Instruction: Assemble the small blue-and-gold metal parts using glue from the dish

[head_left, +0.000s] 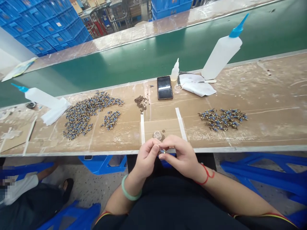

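Observation:
Close together at the table's front edge, both hands meet around one small blue and gold part. My right hand pinches that part between thumb and fingers. My left hand is closed, thumb against fingertip, right beside it; what it grips is too small to make out. Just beyond the fingers, a small round container rests on a cardboard piece between two white tape strips. A small brown disc lies near it. Small brown discs form a loose pile farther back.
Blue and gold parts lie in a large heap and a small heap on the left, and another heap on the right. Behind are a phone, a small bottle and a large white bottle. A person sits lower left.

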A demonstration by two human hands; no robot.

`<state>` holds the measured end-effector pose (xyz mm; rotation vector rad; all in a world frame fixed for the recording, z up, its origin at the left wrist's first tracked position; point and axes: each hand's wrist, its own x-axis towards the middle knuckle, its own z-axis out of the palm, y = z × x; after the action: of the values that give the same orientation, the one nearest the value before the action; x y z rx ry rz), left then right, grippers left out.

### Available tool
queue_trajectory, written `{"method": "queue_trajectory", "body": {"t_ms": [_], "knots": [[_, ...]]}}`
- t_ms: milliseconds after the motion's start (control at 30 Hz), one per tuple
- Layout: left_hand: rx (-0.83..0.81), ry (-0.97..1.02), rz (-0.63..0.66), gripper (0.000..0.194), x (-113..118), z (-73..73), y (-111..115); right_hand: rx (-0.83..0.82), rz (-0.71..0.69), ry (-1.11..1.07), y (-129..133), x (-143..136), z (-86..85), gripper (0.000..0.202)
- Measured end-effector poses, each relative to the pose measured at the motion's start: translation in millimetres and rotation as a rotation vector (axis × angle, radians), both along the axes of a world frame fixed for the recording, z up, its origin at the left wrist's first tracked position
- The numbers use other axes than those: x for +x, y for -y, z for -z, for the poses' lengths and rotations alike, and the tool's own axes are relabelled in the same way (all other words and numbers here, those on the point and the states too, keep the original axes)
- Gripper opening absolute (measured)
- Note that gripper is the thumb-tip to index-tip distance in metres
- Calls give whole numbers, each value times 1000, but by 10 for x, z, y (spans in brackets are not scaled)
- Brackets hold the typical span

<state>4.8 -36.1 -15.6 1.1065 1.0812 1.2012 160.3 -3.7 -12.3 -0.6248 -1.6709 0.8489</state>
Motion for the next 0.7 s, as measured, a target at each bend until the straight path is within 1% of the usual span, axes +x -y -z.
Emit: {"method": "queue_trajectory", "body": {"t_ms": [100, 167, 200, 267, 367, 400, 467, 500, 567, 700], "knots": [[35, 50, -42, 55, 117, 19, -18, -84, 92, -112, 57, -66, 33, 6], [58, -3, -23, 55, 103, -20, -110, -152, 117, -169, 59, -72, 38, 8], [73, -67, -17, 54, 51, -44, -190, -194, 121, -194, 50, -61, 39, 11], [114, -275, -67, 45, -145, -79, -424, -279, 129, -250, 23, -21, 47, 16], [207, -719, -302, 18, -566, -65, -890, -357, 163, -320, -11, 54, 78, 19], [227, -870, -298, 13, -700, -44, -1040, -370, 178, -328, -17, 74, 92, 19], [278, -1120, -166, 14, -902, 6, -1283, -387, 209, -324, -23, 101, 120, 22], [298, -1197, -96, 16, -965, 30, -1367, -391, 223, -319, -23, 108, 133, 23], [324, -1271, -9, 18, -1018, 66, -1463, -398, 242, -316, -24, 116, 155, 24], [345, -1314, 40, 21, -979, 77, -1511, -403, 258, -303, -33, 135, 186, 26]]}}
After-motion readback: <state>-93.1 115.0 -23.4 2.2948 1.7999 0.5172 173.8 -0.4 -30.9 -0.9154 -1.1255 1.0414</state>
